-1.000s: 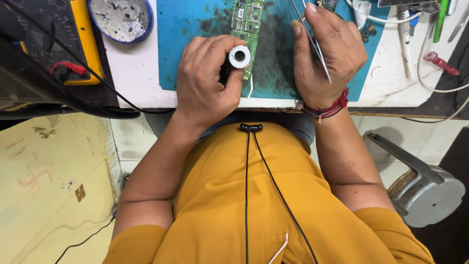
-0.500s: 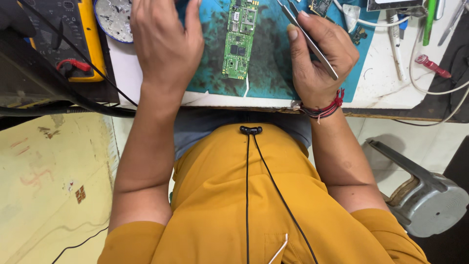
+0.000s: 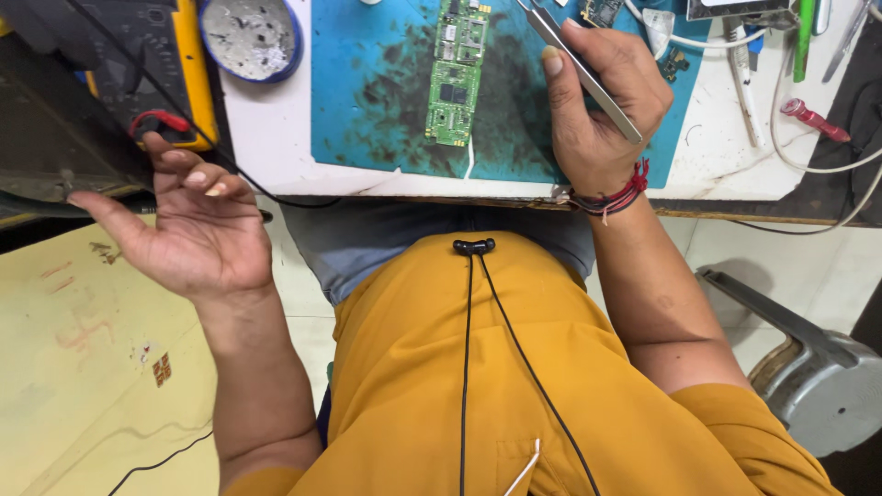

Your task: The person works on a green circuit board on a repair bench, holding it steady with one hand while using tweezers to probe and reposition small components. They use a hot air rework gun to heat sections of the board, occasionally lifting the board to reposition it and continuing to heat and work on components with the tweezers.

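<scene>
A long green circuit board (image 3: 457, 72) lies on the stained blue work mat (image 3: 372, 101) on the white bench. My right hand (image 3: 602, 101) rests at the mat's right side, shut on metal tweezers (image 3: 579, 69) that point up and left. My left hand (image 3: 188, 225) is off the bench at the left, palm up, fingers spread and holding nothing. It hovers just below a yellow multimeter (image 3: 152, 69) and its red probe plug (image 3: 161, 124).
A round blue-rimmed dish (image 3: 250, 37) sits at the mat's upper left. Cables, a green pen-like tool (image 3: 806, 28) and a red-tipped tool (image 3: 813, 119) lie at the right. A grey metal stool (image 3: 818, 377) stands at lower right. Black earphone cords hang over my yellow shirt.
My left hand left the bench, swung down and left, and turned palm up. The small white roll it held a second ago is out of view. My right hand keeps the tweezers.
</scene>
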Demonstrator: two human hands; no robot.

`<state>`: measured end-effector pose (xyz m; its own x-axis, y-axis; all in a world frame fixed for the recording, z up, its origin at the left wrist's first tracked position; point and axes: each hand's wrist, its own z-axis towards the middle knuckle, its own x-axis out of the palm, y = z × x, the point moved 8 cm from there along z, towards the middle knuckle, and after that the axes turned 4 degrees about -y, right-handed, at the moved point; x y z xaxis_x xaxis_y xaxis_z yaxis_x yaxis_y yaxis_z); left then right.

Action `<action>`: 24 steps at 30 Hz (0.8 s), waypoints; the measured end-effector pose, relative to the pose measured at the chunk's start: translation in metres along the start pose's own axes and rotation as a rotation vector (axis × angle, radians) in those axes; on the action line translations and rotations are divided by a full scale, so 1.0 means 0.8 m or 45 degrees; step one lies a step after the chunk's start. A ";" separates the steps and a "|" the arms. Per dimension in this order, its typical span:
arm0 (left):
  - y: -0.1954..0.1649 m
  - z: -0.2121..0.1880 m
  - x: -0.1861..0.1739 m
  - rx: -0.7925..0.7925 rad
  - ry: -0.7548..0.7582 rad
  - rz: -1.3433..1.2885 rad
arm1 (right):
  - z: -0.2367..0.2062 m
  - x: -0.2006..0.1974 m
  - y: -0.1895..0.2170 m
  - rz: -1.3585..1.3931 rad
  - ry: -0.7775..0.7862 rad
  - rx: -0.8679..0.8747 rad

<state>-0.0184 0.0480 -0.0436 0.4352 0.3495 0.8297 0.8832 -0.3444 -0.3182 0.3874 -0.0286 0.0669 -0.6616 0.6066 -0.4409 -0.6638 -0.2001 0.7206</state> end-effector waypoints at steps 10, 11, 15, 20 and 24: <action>-0.008 0.055 0.001 0.140 0.187 -0.144 | 0.003 0.003 0.004 -0.010 0.033 -0.045; -0.014 0.054 0.009 0.166 0.225 -0.126 | 0.004 0.004 0.005 0.006 0.043 -0.049; -0.035 0.043 0.039 0.349 0.306 -0.023 | 0.005 0.009 0.007 0.062 0.061 -0.025; -0.046 -0.011 0.071 0.627 0.391 0.083 | 0.005 0.006 0.008 0.015 0.040 -0.031; -0.060 -0.055 0.084 0.942 0.330 0.257 | 0.003 0.005 0.008 0.005 0.058 -0.019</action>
<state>-0.0391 0.0498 0.0477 0.6244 0.0975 0.7750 0.7182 0.3184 -0.6187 0.3816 -0.0259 0.0708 -0.6791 0.5699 -0.4626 -0.6662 -0.2139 0.7144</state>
